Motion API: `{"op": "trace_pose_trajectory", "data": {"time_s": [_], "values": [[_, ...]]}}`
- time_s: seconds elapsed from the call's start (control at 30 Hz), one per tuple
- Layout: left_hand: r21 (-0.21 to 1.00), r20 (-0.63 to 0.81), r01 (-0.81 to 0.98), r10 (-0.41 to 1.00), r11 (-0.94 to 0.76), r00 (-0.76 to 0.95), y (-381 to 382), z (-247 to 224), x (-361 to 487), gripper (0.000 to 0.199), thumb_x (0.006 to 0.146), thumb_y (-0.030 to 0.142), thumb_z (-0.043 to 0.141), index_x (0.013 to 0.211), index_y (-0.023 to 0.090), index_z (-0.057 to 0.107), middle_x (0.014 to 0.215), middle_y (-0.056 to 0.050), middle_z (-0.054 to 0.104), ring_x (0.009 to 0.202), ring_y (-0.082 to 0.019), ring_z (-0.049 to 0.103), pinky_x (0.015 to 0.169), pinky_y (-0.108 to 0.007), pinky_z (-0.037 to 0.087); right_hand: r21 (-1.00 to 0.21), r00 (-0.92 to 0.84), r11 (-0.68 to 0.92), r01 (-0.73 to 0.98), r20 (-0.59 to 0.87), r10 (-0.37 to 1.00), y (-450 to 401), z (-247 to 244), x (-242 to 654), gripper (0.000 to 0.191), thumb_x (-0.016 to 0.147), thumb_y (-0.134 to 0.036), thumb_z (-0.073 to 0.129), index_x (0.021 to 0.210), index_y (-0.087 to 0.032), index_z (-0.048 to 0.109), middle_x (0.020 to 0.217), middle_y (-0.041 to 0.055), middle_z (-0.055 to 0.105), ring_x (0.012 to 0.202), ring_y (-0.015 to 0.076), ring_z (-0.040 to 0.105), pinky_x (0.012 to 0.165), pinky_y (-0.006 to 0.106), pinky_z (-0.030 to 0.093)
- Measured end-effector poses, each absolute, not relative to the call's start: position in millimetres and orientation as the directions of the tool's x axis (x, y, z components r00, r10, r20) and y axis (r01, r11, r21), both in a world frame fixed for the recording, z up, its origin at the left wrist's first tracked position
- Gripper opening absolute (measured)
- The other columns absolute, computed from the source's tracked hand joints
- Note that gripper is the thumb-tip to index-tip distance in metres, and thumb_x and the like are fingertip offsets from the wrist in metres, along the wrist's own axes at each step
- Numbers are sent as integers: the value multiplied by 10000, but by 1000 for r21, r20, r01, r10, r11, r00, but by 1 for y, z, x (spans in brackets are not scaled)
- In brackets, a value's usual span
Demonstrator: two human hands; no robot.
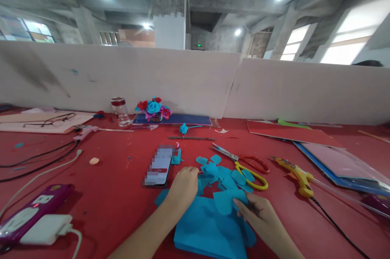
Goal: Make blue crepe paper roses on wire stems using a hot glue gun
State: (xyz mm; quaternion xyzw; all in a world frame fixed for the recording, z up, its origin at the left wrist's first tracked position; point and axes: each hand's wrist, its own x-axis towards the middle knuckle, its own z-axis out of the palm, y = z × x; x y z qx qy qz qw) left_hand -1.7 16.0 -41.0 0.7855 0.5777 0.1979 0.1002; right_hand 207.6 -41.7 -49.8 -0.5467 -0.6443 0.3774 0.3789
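My right hand (pixel 258 210) pinches a blue paper petal (pixel 224 202) between thumb and fingers, above a stack of blue paper (pixel 207 230). My left hand (pixel 185 184) is closed, its knuckles toward me; a thin pale tip shows at its fingers, but what they grip is mostly hidden. Just right of that hand lies crumpled blue paper (pixel 210 169) among several loose cut petals (pixel 237 177). Scissors (pixel 236 157) with one red and one yellow handle rest open beyond the petals.
A phone (pixel 160 165) lies left of my left hand. A yellow glue gun (pixel 297 175) with a cord is at right. Behind are a blue paper flower (pixel 183 128), a flower arrangement (pixel 154 108) and a glass jar (pixel 121 113). A purple power strip (pixel 57 194) sits at left.
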Motion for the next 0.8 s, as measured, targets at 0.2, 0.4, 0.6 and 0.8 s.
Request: {"op": "trace_pose_trajectory", "data": {"time_s": [0.2, 0.4, 0.6, 0.8], "values": [[346, 149, 884, 949, -313, 278, 15, -40, -2, 296, 842, 88, 354, 920, 137, 635, 914, -128, 651, 903, -227, 591, 795, -318, 422, -896, -120, 125, 426, 81, 990, -42, -52, 208, 355, 775, -473, 520, 593, -169, 543, 545, 6, 557, 519, 136, 524, 481, 228, 424], [324, 138, 882, 940, -341, 312, 15, -42, -1, 297, 832, 72, 354, 814, 104, 648, 869, -146, 646, 854, -243, 585, 785, -341, 426, -880, -124, 114, 461, 63, 990, -42, -52, 207, 357, 774, -470, 516, 590, -165, 539, 548, 8, 554, 530, 142, 527, 492, 232, 427], [348, 198, 871, 935, -346, 293, 14, -37, -2, 259, 825, 95, 392, 840, 105, 650, 902, -149, 639, 900, -253, 570, 808, -350, 423, -859, -138, 146, 491, 89, 986, -39, -54, 208, 355, 785, -459, 502, 587, -165, 515, 549, 0, 528, 534, 137, 508, 489, 226, 399], [811, 236, 427, 891, -400, 388, -3, -18, 4, 278, 811, 382, 519, 991, 206, 638, 929, -61, 679, 851, -209, 608, 668, -257, 466, -818, -118, 255, 517, 226, 967, -33, -50, 199, 358, 787, -442, 509, 561, -165, 495, 525, -25, 444, 511, 111, 430, 472, 216, 369]]}}
